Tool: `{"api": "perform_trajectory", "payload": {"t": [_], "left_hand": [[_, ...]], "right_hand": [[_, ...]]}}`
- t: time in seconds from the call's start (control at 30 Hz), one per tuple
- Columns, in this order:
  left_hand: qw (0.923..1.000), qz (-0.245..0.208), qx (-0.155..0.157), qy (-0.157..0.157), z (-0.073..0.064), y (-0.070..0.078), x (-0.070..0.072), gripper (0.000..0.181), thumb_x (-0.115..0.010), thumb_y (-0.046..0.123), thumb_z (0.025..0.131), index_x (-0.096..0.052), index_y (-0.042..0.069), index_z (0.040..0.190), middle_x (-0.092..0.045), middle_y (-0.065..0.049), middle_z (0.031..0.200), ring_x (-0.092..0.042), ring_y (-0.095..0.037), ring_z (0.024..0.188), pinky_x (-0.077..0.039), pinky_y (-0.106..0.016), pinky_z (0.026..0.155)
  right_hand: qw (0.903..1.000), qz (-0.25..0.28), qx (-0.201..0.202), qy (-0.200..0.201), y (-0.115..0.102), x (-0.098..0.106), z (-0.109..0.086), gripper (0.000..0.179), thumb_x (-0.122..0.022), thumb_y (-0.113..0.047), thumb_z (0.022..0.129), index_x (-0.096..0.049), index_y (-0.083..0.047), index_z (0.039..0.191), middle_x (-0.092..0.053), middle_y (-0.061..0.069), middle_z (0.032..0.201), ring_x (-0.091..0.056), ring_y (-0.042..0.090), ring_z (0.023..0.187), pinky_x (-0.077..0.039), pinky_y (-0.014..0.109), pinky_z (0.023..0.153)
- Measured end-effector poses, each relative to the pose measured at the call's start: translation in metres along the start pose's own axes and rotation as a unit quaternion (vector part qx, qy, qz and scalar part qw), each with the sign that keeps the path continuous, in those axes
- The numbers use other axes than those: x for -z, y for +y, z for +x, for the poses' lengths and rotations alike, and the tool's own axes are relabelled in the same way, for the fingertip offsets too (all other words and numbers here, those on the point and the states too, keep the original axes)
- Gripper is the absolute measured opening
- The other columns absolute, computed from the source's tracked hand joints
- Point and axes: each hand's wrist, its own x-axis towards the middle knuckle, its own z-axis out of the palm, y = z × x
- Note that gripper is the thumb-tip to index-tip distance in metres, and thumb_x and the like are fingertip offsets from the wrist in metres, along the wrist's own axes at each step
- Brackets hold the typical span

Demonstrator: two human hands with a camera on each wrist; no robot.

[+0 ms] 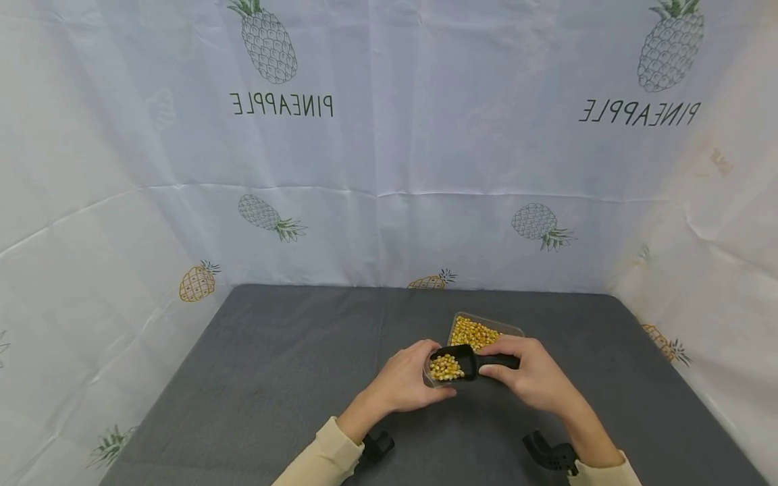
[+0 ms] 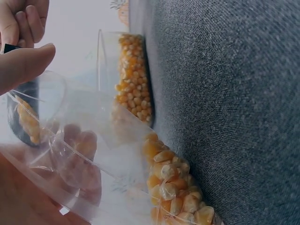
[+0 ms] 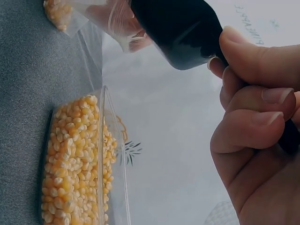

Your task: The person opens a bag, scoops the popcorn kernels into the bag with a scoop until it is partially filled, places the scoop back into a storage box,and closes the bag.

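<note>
My left hand (image 1: 404, 379) holds a clear plastic bag (image 2: 82, 110) by its open mouth. Corn kernels (image 2: 176, 187) fill the bottom of the bag, close over the cloth. With thumb and curled fingers, my right hand (image 1: 537, 376) grips the handle of a black scoop (image 1: 468, 361). More kernels (image 1: 445, 368) lie in the scoop's bowl, which sits at the bag's mouth between the two hands. Just behind the right hand, a clear rectangular container (image 3: 104, 154) full of corn kernels stands on the table, partly hidden by that hand in the head view.
A dark grey cloth (image 1: 292, 358) covers the table. White curtains printed with pineapples (image 1: 425, 155) hang behind it and along both sides. Black wrist mounts (image 1: 550, 453) sit under both forearms, above the table.
</note>
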Motion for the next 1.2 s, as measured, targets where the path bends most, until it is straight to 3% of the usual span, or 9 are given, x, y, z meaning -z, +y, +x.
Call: {"api": "perform_trajectory", "payload": {"t": [0.23, 0.6, 0.77, 1.03, 1.2], "left_hand": [[1.0, -0.001, -0.003, -0.002, 0.0, -0.001, -0.001, 0.061, -0.082, 0.046, 0.084, -0.058, 0.016, 0.132, -0.064, 0.004, 0.119, -0.063, -0.007, 0.098, -0.053, -0.027, 0.083], [0.9998, -0.015, -0.013, 0.003, -0.001, -0.003, -0.002, 0.058, -0.083, 0.044, 0.084, -0.059, 0.017, 0.129, -0.063, 0.006, 0.112, -0.057, -0.002, 0.084, -0.05, -0.023, 0.073], [0.9995, -0.026, -0.015, 0.004, -0.001, -0.003, -0.002, 0.057, -0.083, 0.042, 0.084, -0.059, 0.017, 0.129, -0.064, 0.005, 0.114, -0.058, -0.001, 0.084, -0.051, -0.022, 0.074], [0.9995, -0.027, -0.003, 0.017, -0.002, -0.003, -0.001, 0.06, -0.082, 0.045, 0.084, -0.059, 0.017, 0.131, -0.064, 0.004, 0.118, -0.062, -0.007, 0.097, -0.053, -0.029, 0.084], [0.9991, -0.034, 0.007, 0.025, -0.001, -0.002, 0.001, 0.058, -0.082, 0.044, 0.085, -0.058, 0.017, 0.13, -0.064, 0.005, 0.113, -0.059, -0.005, 0.092, -0.052, -0.028, 0.079]], "right_hand": [[0.9988, -0.045, 0.021, 0.002, -0.002, -0.005, 0.001, 0.02, -0.08, -0.016, 0.088, -0.078, -0.014, 0.108, -0.071, -0.006, 0.102, -0.067, 0.016, 0.089, -0.055, 0.033, 0.072], [0.9947, -0.086, 0.057, 0.006, -0.008, -0.012, 0.003, 0.024, -0.083, -0.006, 0.082, -0.078, -0.012, 0.105, -0.07, -0.006, 0.103, -0.065, 0.012, 0.09, -0.055, 0.032, 0.071], [0.9956, -0.079, 0.051, 0.006, -0.007, -0.012, 0.002, 0.024, -0.082, -0.009, 0.084, -0.078, -0.014, 0.107, -0.071, -0.006, 0.103, -0.065, 0.012, 0.091, -0.055, 0.032, 0.071], [0.9987, -0.043, 0.026, 0.009, -0.003, -0.004, 0.0, 0.022, -0.08, -0.016, 0.088, -0.078, -0.015, 0.109, -0.071, -0.006, 0.104, -0.066, 0.013, 0.089, -0.055, 0.032, 0.071], [0.9999, -0.01, 0.003, 0.009, -0.002, 0.001, -0.001, 0.021, -0.08, -0.017, 0.088, -0.078, -0.016, 0.109, -0.071, -0.003, 0.103, -0.064, 0.013, 0.085, -0.053, 0.031, 0.067]]}}
